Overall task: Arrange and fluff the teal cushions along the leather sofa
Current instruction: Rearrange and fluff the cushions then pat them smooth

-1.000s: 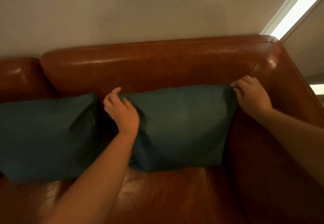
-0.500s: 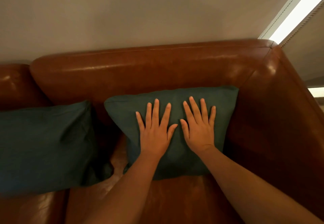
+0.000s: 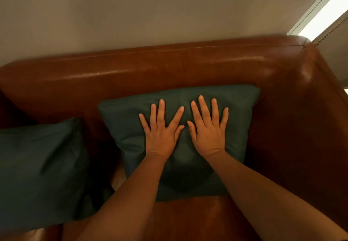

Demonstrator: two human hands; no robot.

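Teal fabric fills the middle of my view: the right-hand cushion point(image 3: 241, 120) leans against the backrest of the leather sofa point(image 3: 150, 67), tucked into the corner where the back meets the armrest, its lower edge on the seat. I have both hands flat on its face. My left hand point(image 3: 162, 137) and right hand point(image 3: 208, 136) lie side by side, thumbs nearly touching, fingers straight and spread; neither grip closes on anything, the palms simply press. I judge the spread is there to share the push over a wide patch, so the filling settles evenly and the cushion seats back against the leather rather than tipping forward. A shallow dent in the cloth below my wrists suggests soft stuffing that will spring back.

The second teal cushion point(image 3: 37, 169) sits well to the left, also against the backrest, apart from the first with dark leather showing between them. It looks more creased, so I reckon it needs plumping next.
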